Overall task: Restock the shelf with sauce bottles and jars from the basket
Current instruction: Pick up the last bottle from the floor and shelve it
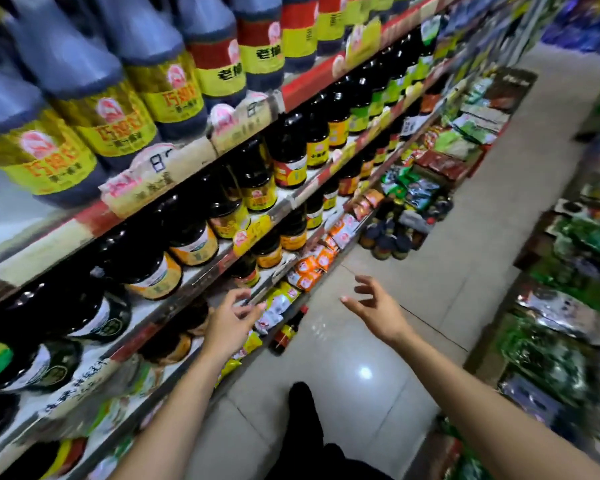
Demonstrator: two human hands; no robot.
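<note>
Several tiers of metal shelving (194, 282) are filling the left side of the view, their red and pale edge strips carrying curled paper price tags (153, 168). Big soft-shouldered plastic jugs of dark sauce (84, 109) with yellow labels are crowding the top tier, and glossy, rounded dark glass jars (191, 233) with yellow and orange labels are lining the tiers beneath. Smooth, shiny pale floor tiles (378, 341) are catching a bright spot of light down the aisle. Crinkly foil and plastic packets (551, 344) in green and silver are piling up along the right side. Farther down the aisle, at the foot of the shelving, a cluster of dark-lidded jars and bottles (392, 237) is sitting low on the floor; whether a basket is holding them cannot be told through the blur. One slim dark sauce bottle (288, 330) with a red cap and yellow label is leaning at the foot of the shelf, beside small soft yellow and white sachets (278, 303). Both bare forearms are reaching forward. The left hand (227, 323) is hovering near the lower shelf edge with fingers loosely spread, holding nothing. The right hand (378, 306) is hanging over the floor, fingers splayed apart and empty.
</note>
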